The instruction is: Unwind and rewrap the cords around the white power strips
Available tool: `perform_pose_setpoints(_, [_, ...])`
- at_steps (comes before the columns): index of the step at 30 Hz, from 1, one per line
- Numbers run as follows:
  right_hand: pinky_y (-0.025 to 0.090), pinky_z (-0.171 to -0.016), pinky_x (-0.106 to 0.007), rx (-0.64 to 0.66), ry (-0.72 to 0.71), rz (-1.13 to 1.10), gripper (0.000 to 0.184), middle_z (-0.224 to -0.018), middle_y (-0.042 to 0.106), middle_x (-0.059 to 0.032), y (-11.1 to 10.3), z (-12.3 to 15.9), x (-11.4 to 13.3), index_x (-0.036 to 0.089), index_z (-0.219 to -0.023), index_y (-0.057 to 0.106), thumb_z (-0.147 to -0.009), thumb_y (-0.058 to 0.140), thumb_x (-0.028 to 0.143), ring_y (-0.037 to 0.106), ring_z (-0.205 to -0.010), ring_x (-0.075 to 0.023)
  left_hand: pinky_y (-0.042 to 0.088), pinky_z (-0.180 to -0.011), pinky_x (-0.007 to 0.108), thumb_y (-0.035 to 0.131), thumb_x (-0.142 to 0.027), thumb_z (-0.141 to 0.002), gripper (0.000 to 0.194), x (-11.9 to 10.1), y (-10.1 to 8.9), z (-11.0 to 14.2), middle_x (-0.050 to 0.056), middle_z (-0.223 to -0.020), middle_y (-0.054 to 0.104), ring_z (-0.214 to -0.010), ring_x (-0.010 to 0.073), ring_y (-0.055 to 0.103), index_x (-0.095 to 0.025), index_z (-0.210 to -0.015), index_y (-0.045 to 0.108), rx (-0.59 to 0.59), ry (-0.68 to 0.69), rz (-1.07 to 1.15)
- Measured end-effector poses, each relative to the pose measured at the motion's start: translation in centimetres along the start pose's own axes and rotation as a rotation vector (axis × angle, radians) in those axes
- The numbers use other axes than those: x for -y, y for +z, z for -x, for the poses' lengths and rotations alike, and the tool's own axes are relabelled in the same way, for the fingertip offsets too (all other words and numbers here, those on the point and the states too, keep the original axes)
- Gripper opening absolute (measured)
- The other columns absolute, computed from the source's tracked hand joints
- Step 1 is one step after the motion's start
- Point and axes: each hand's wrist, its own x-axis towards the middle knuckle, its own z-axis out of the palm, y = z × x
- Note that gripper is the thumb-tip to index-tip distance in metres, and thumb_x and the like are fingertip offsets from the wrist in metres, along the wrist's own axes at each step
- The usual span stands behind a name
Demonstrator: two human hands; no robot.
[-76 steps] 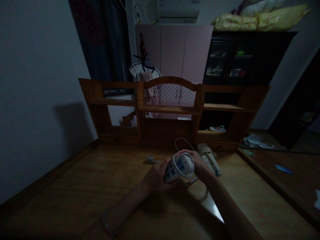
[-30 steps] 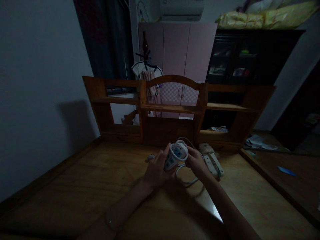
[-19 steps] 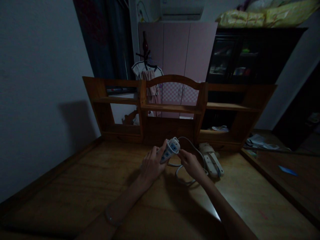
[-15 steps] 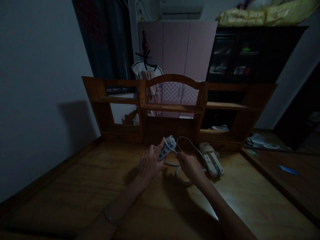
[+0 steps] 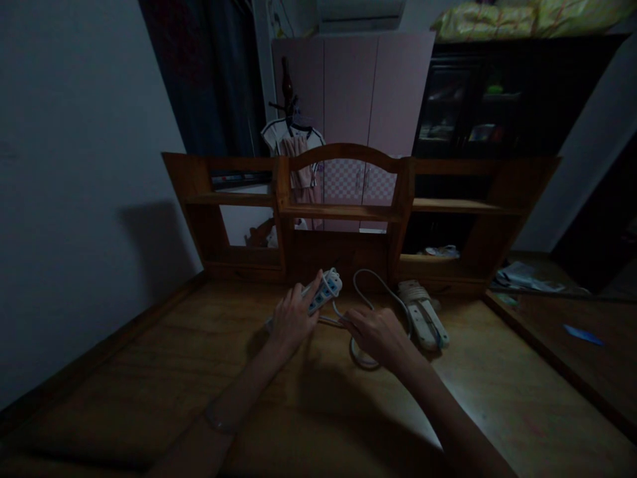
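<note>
Wooden desk (image 5: 149,378) spans the lower view; shelf unit (image 5: 343,212) stands along its far edge; second strip (image 5: 425,322), off-white, cord wound round its far end, lies on the desk beyond the right wrist, nothing holding it. Left hand (image 5: 291,320) is wrapped round the power strip (image 5: 321,297), blue sockets facing up, raised off the desk as far as I can tell, far end tilted up and right; right hand (image 5: 375,332) is bunched, pinching the cord (image 5: 337,309) just right of the strip; exact fingertip contact is hidden. Change: a second ago the right hand sits up at the strip's socket end; now it is lower and clear of it, with a short cord run bridging the gap; strip has shifted left too. Read: cord is being drawn along the strip, probably winding or unwinding, can't tell which; a few turns cross the far end; loose loop (image 5: 366,270) lies behind the right hand, so slack remains.
</note>
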Motion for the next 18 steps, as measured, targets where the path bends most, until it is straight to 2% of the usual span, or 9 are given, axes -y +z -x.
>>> perform_pose_setpoints(6, [0.033, -0.060, -0.024, -0.143, 0.058, -0.288, 0.022, -0.084, 0.066, -0.0046, -1.4, 0.4, -2.6, 0.019, -0.092, 0.064, -0.095, 0.050, 0.035, 0.058, -0.069, -0.0141, 0.042, -0.082, 0.037, 0.061, -0.021, -0.077, 0.089, -2.0, -0.7, 0.5, 0.005, -0.107, 0.050, -0.095, 0.0244, 0.048, -0.037, -0.148, 0.009, 0.076, 0.257, 0.041])
perform_pose_setpoints(11, [0.036, -0.059, -0.024, -0.128, 0.175, -0.467, 0.017, -0.078, 0.066, -0.0027, -1.6, 0.6, -3.7, 0.021, -0.086, 0.067, -0.085, 0.063, 0.038, 0.057, -0.066, -0.0147, 0.043, -0.079, 0.039, 0.060, -0.025, -0.079, 0.080, -2.5, -0.9, 1.1, 0.008, -0.110, 0.051, -0.095, 0.0268, 0.049, -0.039, -0.146, 0.017, 0.136, 0.499, 0.030])
perform_pose_setpoints(13, [0.036, -0.056, -0.023, -0.113, 0.232, -0.573, 0.020, -0.073, 0.064, -0.0016, -1.7, 0.6, -3.9, 0.020, -0.084, 0.067, -0.081, 0.067, 0.040, 0.056, -0.064, -0.0146, 0.043, -0.078, 0.039, 0.057, -0.027, -0.080, 0.079, -2.5, -0.9, 1.2, 0.009, -0.110, 0.052, -0.095, 0.0273, 0.050, -0.034, -0.147, 0.016, 0.130, 0.542, 0.047])
perform_pose_setpoints(15, [0.037, -0.053, -0.022, -0.109, 0.286, -0.723, 0.024, -0.070, 0.061, -0.0007, -1.9, 0.7, -4.1, 0.019, -0.080, 0.065, -0.077, 0.070, 0.042, 0.055, -0.062, -0.0145, 0.044, -0.078, 0.039, 0.055, -0.029, -0.083, 0.081, -2.6, -0.9, 1.2, 0.010, -0.109, 0.054, -0.094, 0.0269, 0.051, -0.024, -0.149, 0.010, 0.103, 0.538, 0.097])
perform_pose_setpoints(18, [0.037, -0.051, -0.021, -0.115, 0.341, -0.935, 0.027, -0.066, 0.057, 0.0011, -2.2, 0.6, -4.4, 0.018, -0.075, 0.061, -0.072, 0.073, 0.041, 0.053, -0.060, -0.0131, 0.046, -0.080, 0.038, 0.047, -0.040, -0.089, 0.078, -2.6, -0.7, 1.3, 0.012, -0.107, 0.057, -0.093, 0.0256, 0.054, -0.014, -0.149, 0.005, 0.044, 0.554, 0.179])
